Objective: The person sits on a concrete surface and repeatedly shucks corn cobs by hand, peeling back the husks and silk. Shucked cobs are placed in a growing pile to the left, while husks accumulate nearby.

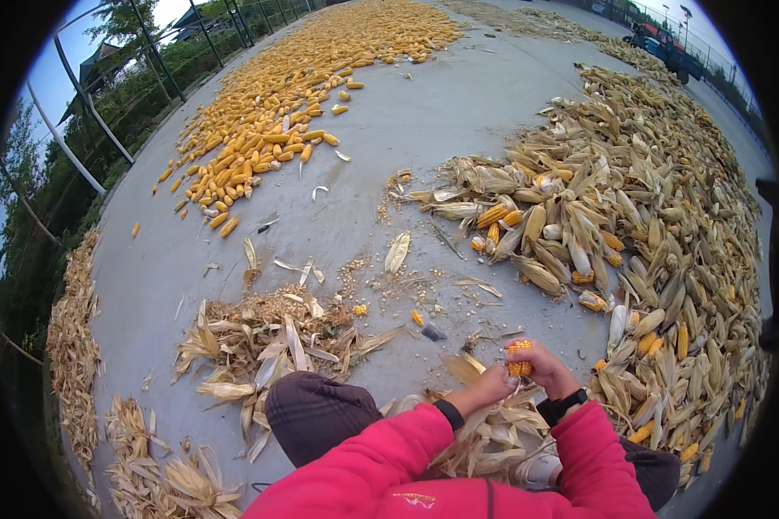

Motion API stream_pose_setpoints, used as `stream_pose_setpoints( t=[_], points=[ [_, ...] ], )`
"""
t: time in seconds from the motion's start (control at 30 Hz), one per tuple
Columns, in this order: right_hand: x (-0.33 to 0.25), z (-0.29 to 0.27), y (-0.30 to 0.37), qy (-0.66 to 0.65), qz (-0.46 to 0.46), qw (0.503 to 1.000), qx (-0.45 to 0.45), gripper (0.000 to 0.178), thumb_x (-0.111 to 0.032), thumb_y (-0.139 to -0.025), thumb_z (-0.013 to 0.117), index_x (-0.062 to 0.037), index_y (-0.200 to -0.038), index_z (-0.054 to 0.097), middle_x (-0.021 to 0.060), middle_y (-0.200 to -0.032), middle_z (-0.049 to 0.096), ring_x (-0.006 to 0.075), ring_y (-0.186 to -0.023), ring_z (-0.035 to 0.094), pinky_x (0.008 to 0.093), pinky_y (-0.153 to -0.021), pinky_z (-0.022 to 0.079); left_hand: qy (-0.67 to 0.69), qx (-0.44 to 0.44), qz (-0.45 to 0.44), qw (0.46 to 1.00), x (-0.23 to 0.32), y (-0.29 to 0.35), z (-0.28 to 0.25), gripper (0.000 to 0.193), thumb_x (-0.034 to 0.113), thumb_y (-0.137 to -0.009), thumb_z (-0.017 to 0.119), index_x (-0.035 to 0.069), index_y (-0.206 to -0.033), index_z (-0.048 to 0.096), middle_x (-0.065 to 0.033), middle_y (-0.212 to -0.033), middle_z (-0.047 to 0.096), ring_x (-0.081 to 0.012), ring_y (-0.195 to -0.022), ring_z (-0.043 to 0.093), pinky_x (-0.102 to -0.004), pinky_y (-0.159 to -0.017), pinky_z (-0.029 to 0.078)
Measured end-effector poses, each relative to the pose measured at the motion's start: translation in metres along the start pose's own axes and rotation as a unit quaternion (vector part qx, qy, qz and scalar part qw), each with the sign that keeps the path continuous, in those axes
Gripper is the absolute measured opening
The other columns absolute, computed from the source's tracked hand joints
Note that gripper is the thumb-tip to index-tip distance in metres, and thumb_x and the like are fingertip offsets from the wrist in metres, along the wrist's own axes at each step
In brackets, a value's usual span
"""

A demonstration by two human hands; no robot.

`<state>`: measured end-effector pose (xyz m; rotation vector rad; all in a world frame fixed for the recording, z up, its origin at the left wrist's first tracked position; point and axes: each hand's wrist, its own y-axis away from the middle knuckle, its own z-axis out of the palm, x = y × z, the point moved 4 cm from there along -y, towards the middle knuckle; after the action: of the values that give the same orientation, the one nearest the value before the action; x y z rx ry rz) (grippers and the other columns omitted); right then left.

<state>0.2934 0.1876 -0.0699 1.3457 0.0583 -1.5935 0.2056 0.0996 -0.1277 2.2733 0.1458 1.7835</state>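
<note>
Husking seems in hand: left hand [493, 387] and right hand [547, 367] both close round a cob [519, 358] above loose husks [498, 437], next move likely calling for a firm twist.

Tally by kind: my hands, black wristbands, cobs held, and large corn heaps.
Hands: 2, left hand and right hand
Black wristbands: 2
Held cob: 1
Large corn heaps: 2, bare yellow cobs and mostly husk-covered ears
Total: 7
</note>
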Motion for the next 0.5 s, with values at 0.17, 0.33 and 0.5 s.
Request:
stream_pose_setpoints(
  t=[0.17, 0.33, 0.5],
  points=[
    [0.081, -0.049, -0.027, -0.180, 0.117, 0.974, -0.066, 0.010, -0.014, -0.085, 0.069, -0.0096, -0.093, 0.066, 0.0011, -0.082, 0.067, 0.0135, -0.067, 0.066, 0.0289, -0.062, 0.056, -0.119, -0.139, -0.030, 0.983, -0.010, 0.007, 0.003, 0.029, 0.027, -0.092, 0.070, -0.001, -0.094, 0.070, -0.0119, -0.075, 0.068, -0.0198, -0.070, 0.063, -0.0390, -0.067, 0.052],
    [0.080, -0.042, -0.026, -0.205, -0.066, 0.976, 0.027, 0.011, -0.015, -0.087, 0.067, -0.0072, -0.095, 0.064, 0.0015, -0.083, 0.065, 0.0145, -0.074, 0.065, 0.0294, -0.067, 0.057, 0.014, -0.076, -0.023, 0.997, -0.005, -0.010, -0.001, 0.028, 0.027, -0.096, 0.069, -0.001, -0.095, 0.068, -0.0075, -0.078, 0.069, -0.0205, -0.071, 0.064, -0.0382, -0.067, 0.052],
    [0.053, -0.095, -0.058, -0.295, -0.084, 0.864, 0.398, 0.026, -0.004, -0.076, 0.072, 0.0003, -0.100, 0.062, 0.0070, -0.082, 0.064, 0.0186, -0.072, 0.064, 0.0361, -0.066, 0.062, 0.109, 0.113, -0.129, 0.979, -0.024, -0.021, -0.028, 0.039, 0.031, -0.099, 0.068, 0.004, -0.073, 0.061, -0.0003, -0.064, 0.060, -0.0094, -0.057, 0.051, -0.0304, -0.052, 0.038]
  ],
)
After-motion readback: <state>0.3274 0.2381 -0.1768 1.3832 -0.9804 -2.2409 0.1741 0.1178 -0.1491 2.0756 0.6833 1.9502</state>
